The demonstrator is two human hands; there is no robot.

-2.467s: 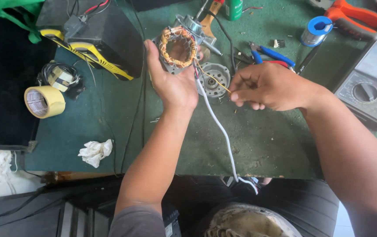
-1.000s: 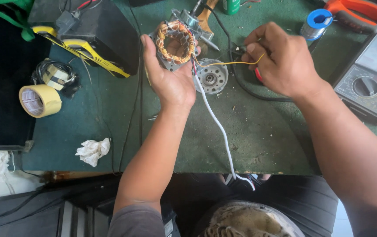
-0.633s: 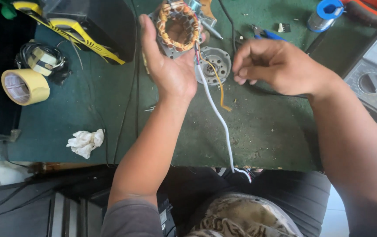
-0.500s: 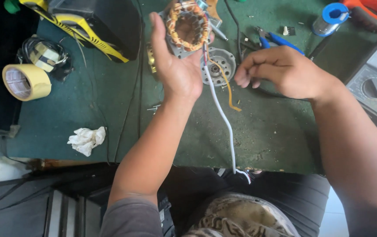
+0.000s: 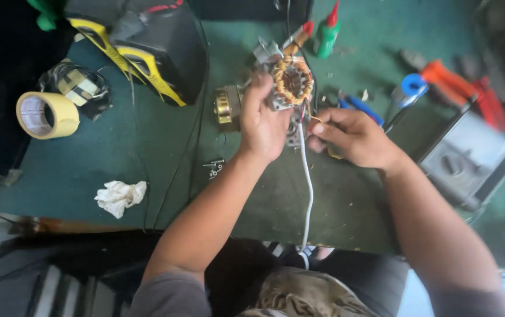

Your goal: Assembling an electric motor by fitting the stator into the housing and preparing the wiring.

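Landmark: green mat (image 5: pixel 164 158). At mat centre, motor stator (image 5: pixel 292 81) with copper-orange windings, grey metal frame; white cable (image 5: pixel 307 194) trailing to mat's near edge. Left of stator: brass-gold part (image 5: pixel 226 107), black box (image 5: pixel 164 47) with yellow straps. Far left: cream-yellow tape roll (image 5: pixel 47 114). Near edge: white crumpled tissue (image 5: pixel 120 196). Right: blue-handled pliers (image 5: pixel 363 109), blue spool (image 5: pixel 411 88), grey meter (image 5: pixel 470 161).

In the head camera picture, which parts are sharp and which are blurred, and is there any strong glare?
Head view: the left hand on the copper-wound stator is fairly sharp, and so is the tape roll; the right edge is smeared, so the grey meter and orange tool look soft; the light is even, with no strong glare on the green mat.
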